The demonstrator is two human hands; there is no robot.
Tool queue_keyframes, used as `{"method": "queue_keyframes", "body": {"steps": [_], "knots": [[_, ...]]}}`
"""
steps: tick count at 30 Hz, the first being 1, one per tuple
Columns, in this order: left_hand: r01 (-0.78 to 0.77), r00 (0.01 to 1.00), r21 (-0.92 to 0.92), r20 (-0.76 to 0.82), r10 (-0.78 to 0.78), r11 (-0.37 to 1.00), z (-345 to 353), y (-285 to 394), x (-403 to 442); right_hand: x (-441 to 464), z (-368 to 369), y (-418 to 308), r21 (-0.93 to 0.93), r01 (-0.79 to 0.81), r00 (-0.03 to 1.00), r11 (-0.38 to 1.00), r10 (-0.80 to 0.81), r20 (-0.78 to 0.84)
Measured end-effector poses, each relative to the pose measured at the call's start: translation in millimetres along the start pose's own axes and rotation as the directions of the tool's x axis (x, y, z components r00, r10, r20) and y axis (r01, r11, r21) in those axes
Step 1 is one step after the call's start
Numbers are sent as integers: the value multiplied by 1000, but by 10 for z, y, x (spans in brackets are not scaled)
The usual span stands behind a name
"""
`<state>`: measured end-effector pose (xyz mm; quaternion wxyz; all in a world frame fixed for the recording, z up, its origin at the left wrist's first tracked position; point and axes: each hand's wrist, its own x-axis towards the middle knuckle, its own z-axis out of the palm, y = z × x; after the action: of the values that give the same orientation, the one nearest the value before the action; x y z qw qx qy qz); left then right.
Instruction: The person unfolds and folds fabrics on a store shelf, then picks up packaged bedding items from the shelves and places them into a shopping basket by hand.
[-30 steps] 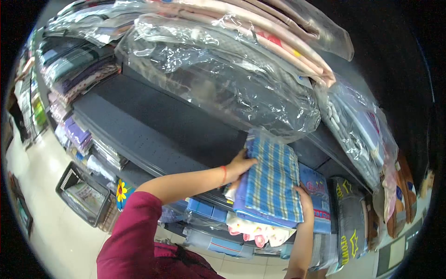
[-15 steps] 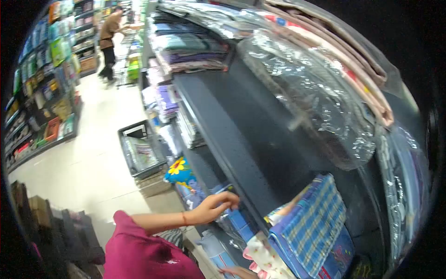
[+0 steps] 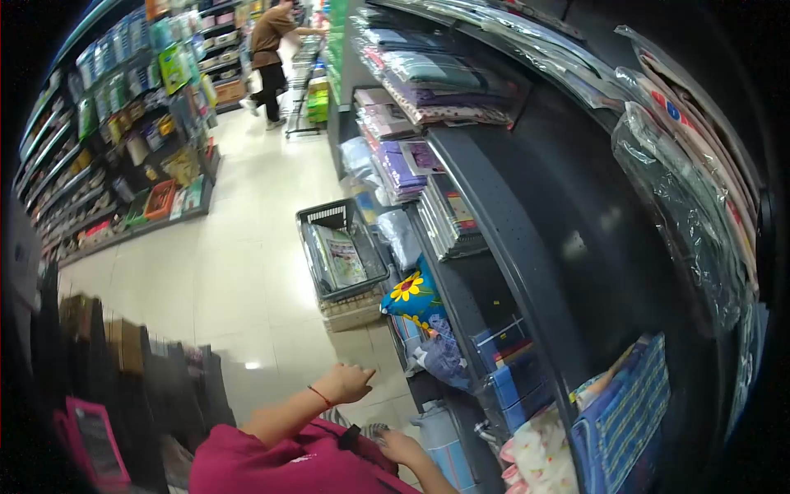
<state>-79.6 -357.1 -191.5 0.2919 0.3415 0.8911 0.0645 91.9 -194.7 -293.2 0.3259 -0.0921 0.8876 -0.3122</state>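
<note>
The blue package (image 3: pixel 444 443) lies low in the shelving (image 3: pixel 568 198), near the right hand (image 3: pixel 401 449), whose grip I cannot tell. The left hand (image 3: pixel 346 383) hangs empty, loosely half-open. Spread palms beneath would best support soft folds.

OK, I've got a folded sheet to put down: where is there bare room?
The dark shelf between plaid cloth and folded stack; also the floor left of the basket. Crowded: around the flowered bundle.

Folded cloth (image 3: pixel 634 420): blue plaid. Sleeve (image 3: pixel 239 461): magenta. Bag (image 3: pixel 418 295): teal, yellow flowers. Basket (image 3: pixel 341 247): dark grey.
</note>
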Motion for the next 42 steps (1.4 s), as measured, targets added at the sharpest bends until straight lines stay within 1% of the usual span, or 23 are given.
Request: {"method": "queue_keyframes", "body": {"steps": [2, 5, 8, 10, 11, 14, 15, 17, 19, 20, 22, 26, 27, 28, 30, 31, 33, 34, 35, 36, 39, 40, 42], "knots": [[-76, 995, -4, -58, 76, 997, -73, -290, -27, 103, -80, -178, -106, -188, 978, 976, 196, 66], [-110, 991, 46, -72, 113, 993, -66, -811, -113, 479, 42, -257, -18, -292, 956, 956, 291, -29], [-104, 994, 86, -18, 106, 991, -6, -1377, -233, 890, 80, -575, 100, -353, 923, 930, 364, -125], [-42, 999, 61, 30, 40, 997, 61, -1701, -325, 1141, 67, -892, 111, -375, 898, 920, 391, -202], [-21, 997, 72, 71, 16, 997, 69, -1861, -372, 1251, 129, -1019, 148, -339, 913, 929, 363, -186], [15, 985, 75, 173, -28, 997, 53, -2255, -430, 1661, 460, -1080, 332, -85, 981, 940, 137, -136], [23, 980, 73, 196, -36, 997, 42, -2356, -430, 1752, 406, -1161, 344, -74, 995, 936, 93, -40], [36, 981, 49, 191, -44, 998, 25, -2552, -407, 1953, 245, -1234, 272, -164, 986, 948, 161, 34], [46, 996, -13, 81, -45, 999, -31, -2709, -342, 2157, 49, -1269, 187, -236, 970, 954, 218, 111], [51, 999, -37, 20, -50, 998, -74, -2781, -295, 2282, -64, -1258, 146, -216, 975, 965, 207, 76], [91, 996, -79, 0, -91, 993, -151, -2901, -150, 2599, -366, -1186, 58, -171, 985, 984, 172, -17], [155, 987, -89, 58, -150, 984, -361, -3195, 189, 3360, -984, -1037, 86, -185, 983, 979, 186, 5], [173, 979, -65, 121, -165, 983, -526, -3235, 262, 3495, -1188, -1095, 106, -207, 978, 973, 209, -7], [153, 982, -61, 118, -146, 986, -689, -3290, 362, 3688, -1385, -1099, 140, -214, 977, 967, 209, 50], [118, 985, -43, 135, -111, 992, -977, -3483, 511, 4211, -1471, -921, 208, -103, 995, 973, 101, 23], [64, 995, -74, 84, -58, 995, -1089, -3608, 597, 4521, -1444, -757, 157, -80, 997, 984, 81, 3], [88, 995, -115, -32, -92, 990, -1238, -3866, 801, 5030, -1411, -560, 72, -52, 998, 996, 55, -38], [93, 992, -126, -69, -103, 988, -1268, -4005, 852, 5220, -1468, -558, -111, -200, 979, 973, 202, 6], [169, 985, -36, -39, -171, 985, -1175, -4203, 950, 5352, -1393, -458, -230, -169, 982, 959, 144, -120], [225, 974, 89, -15, -225, 970, -1201, -4273, 996, 5441, -1409, -429, -131, -158, 982, 979, 142, -126], [190, 959, 103, 194, -207, 976, -1265, -4604, 1222, 5612, -1349, -383, 237, -287, 940, 928, 320, -115], [202, 938, 78, 273, -216, 976, -1290, -4668, 1331, 5693, -1249, -314, 335, -266, 934, 904, 328, -144], [135, 942, 88, 299, -155, 987, -1402, -4800, 1558, 5871, -1042, -245, 527, -197, 912, 827, 352, -210]]}}
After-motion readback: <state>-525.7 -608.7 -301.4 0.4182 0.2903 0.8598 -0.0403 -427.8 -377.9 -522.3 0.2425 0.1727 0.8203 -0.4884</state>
